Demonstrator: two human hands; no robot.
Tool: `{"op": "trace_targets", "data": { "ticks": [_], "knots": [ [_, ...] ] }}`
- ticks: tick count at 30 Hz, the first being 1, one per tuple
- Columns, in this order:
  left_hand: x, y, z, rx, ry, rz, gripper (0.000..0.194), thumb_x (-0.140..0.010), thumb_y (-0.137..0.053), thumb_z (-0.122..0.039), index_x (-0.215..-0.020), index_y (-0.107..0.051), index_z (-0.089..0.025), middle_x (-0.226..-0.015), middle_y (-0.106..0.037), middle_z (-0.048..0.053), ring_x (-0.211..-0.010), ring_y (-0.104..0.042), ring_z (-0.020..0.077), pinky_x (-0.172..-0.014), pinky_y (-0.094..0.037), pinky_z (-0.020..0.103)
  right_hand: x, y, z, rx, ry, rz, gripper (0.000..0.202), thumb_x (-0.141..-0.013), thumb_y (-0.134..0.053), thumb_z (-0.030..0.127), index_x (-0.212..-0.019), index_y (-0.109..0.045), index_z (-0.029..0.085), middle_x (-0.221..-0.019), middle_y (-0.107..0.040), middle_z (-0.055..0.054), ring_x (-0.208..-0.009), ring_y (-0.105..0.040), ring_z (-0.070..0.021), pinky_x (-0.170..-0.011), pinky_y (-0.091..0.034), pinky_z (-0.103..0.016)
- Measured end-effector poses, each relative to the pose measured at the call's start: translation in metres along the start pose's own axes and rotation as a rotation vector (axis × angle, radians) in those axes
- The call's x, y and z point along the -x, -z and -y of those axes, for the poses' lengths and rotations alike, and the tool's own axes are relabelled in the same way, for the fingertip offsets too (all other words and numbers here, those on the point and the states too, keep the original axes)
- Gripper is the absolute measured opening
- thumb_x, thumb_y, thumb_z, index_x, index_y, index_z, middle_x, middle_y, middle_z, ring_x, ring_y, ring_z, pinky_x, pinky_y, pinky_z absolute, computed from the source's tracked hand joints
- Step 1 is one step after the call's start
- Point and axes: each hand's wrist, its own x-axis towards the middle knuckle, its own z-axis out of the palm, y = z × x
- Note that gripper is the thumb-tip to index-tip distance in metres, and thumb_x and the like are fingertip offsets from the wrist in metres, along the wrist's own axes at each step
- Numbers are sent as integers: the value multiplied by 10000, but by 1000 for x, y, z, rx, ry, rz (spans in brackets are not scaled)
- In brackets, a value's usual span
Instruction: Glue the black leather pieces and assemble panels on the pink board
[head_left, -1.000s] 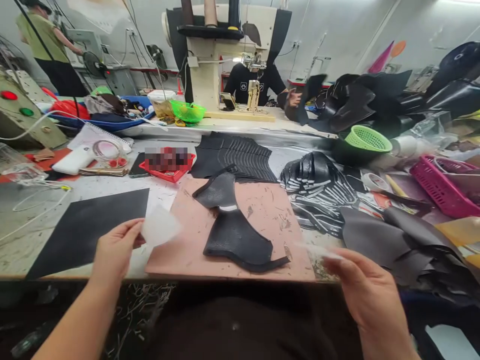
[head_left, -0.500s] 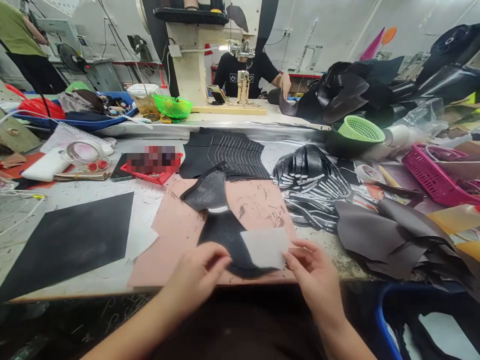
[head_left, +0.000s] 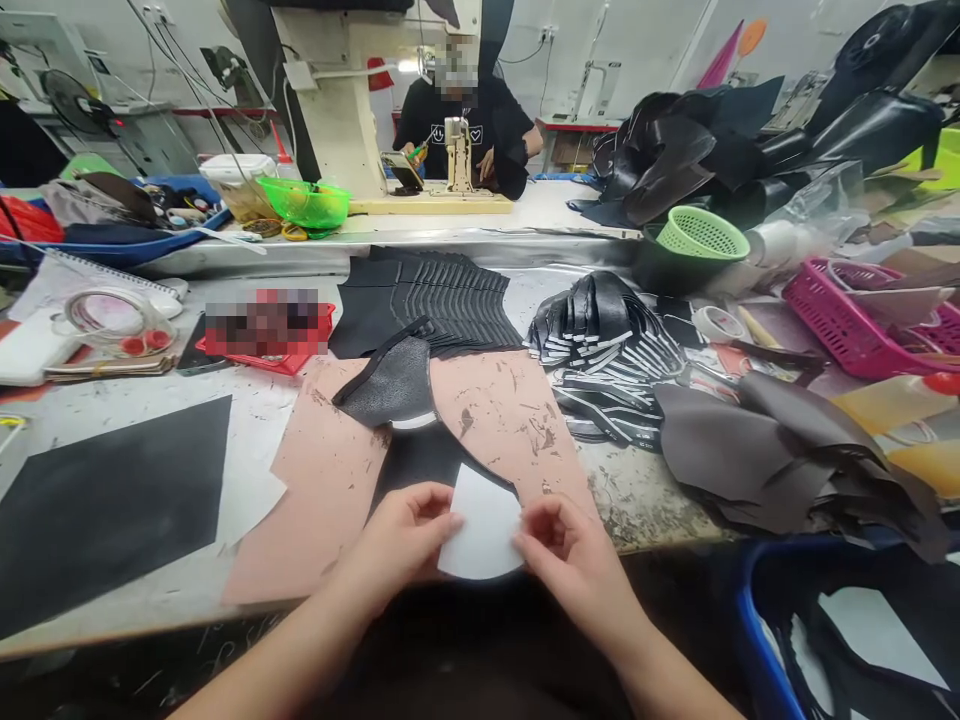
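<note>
A white curved piece (head_left: 481, 530), paper-like, is held up between my two hands near the table's front edge. My left hand (head_left: 420, 525) pinches its left side, and my right hand (head_left: 559, 545) pinches its right side. Behind it, partly covered, lies a black leather-like piece (head_left: 416, 460) on a pink board (head_left: 499, 400). A second dark piece (head_left: 390, 385) with a folded-looking edge adjoins its top, with a pale strip where they meet. Farther back, black cut pieces (head_left: 442, 300) lie overlapped in a row.
Right of the board are bundled black strips with white ends (head_left: 600, 340) and dark brown sheets (head_left: 735, 450). A black sheet (head_left: 127, 500) lies left, near a red basket (head_left: 319, 335). A blue bin (head_left: 746, 610) stands low right. Across the table, a person sits behind a sewing machine (head_left: 337, 130).
The white piece has turned upright and come nearer to me, and my left hand now grips it too. The view has shifted slightly. Across the table, the person's hands have moved.
</note>
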Motion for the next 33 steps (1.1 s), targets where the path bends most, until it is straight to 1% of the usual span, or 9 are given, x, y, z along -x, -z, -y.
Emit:
{"op": "trace_targets", "data": {
  "ticks": [1,3,6,9,13,17,20,24,33],
  "knots": [
    [-4,0,0,-103,-62,-34,402,-614,-647,-367,-951,-561,-164,-695,-556,-20,-498,-497,96,-480,-400,210,-3,-1,1,5,-30,10,120,-773,-583,293,-802,-578,177,-641,-633,-20,-556,-610,-151,-482,-517,-236],
    [-12,1,-1,-364,-215,-106,373,-669,-592,-303,-1024,-545,-201,-678,-549,-34,-503,-499,106,-501,-389,215,-10,-2,3,106,-8,17,96,-766,-569,256,-787,-616,175,-665,-660,-33,-584,-624,-165,-525,-526,-263],
    [-17,2,-4,-785,-377,-129,191,-736,-523,-248,-907,-606,-229,-691,-596,-14,-592,-546,143,-584,-398,237,-15,-3,5,305,133,8,117,-770,-536,196,-770,-652,190,-735,-697,-42,-658,-650,-188,-621,-533,-306],
    [-14,4,-8,-1000,-453,-142,160,-758,-509,-249,-845,-643,-233,-726,-642,11,-676,-582,176,-632,-407,247,-14,-4,6,377,244,-9,159,-789,-503,176,-783,-660,201,-756,-704,-38,-663,-655,-185,-611,-531,-295],
    [-14,12,-15,-969,-497,-135,218,-790,-480,-296,-914,-648,-235,-828,-671,21,-745,-604,184,-664,-425,244,-16,-6,9,342,262,-25,155,-801,-511,180,-796,-664,204,-763,-702,-32,-674,-654,-170,-620,-530,-269],
    [-32,22,-15,-920,-457,-82,229,-766,-510,-278,-928,-664,-228,-894,-679,19,-813,-609,192,-719,-434,251,-26,-13,8,375,188,21,144,-782,-534,154,-787,-673,194,-773,-706,-32,-711,-660,-188,-671,-532,-305],
    [-44,27,-8,-873,-489,-39,223,-764,-520,-273,-911,-683,-235,-918,-682,14,-846,-610,185,-760,-434,249,-30,-16,5,403,170,37,149,-779,-535,148,-790,-676,193,-785,-708,-36,-714,-661,-195,-677,-532,-321],
    [-47,29,-2,-836,-534,-47,226,-767,-525,-303,-901,-696,-243,-870,-688,15,-812,-616,175,-748,-442,246,-29,-16,2,401,187,25,154,-781,-533,151,-796,-677,203,-789,-707,-32,-716,-661,-191,-684,-532,-315],
    [-49,27,-7,-821,-533,-60,205,-737,-546,-277,-853,-711,-245,-839,-696,15,-785,-625,184,-748,-449,253,-29,-16,2,436,186,44,128,-783,-555,152,-791,-676,193,-760,-695,-29,-699,-651,-182,-664,-520,-298]
  ]
}}
